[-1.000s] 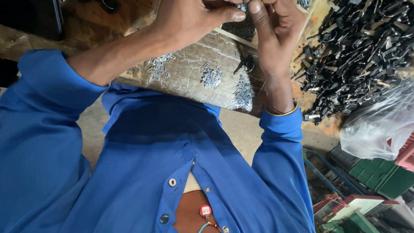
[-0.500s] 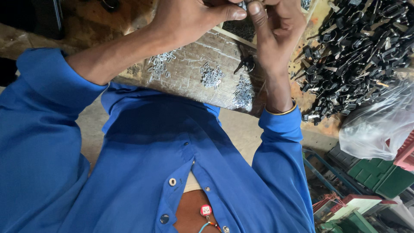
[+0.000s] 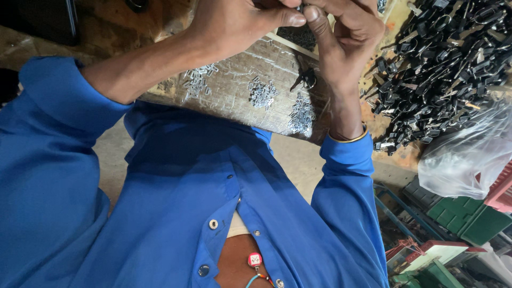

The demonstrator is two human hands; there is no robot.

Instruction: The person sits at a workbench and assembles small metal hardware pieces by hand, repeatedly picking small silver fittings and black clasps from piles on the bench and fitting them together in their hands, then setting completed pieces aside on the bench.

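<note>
My left hand [image 3: 240,24] and my right hand [image 3: 346,37] meet at the top edge of the view, fingertips pinched together on a small dark metal part [image 3: 300,9] that is mostly hidden between them. Below the hands lies a worn board wrapped in clear plastic [image 3: 234,104]. On it sit small heaps of tiny silvery metal pieces [image 3: 262,92], and one small dark part [image 3: 305,77] lies under my right palm. Both forearms come out of blue shirt sleeves.
A big pile of black metal clips and buckles [image 3: 442,64] covers the bench to the right. A clear plastic bag [image 3: 469,154] bulges beside it. Green and red crates [image 3: 469,218] stand on the floor at lower right. My blue shirt fills the lower view.
Both hands have shifted slightly up and their fingertips stay pinched together on the small part. Nothing else has moved.
</note>
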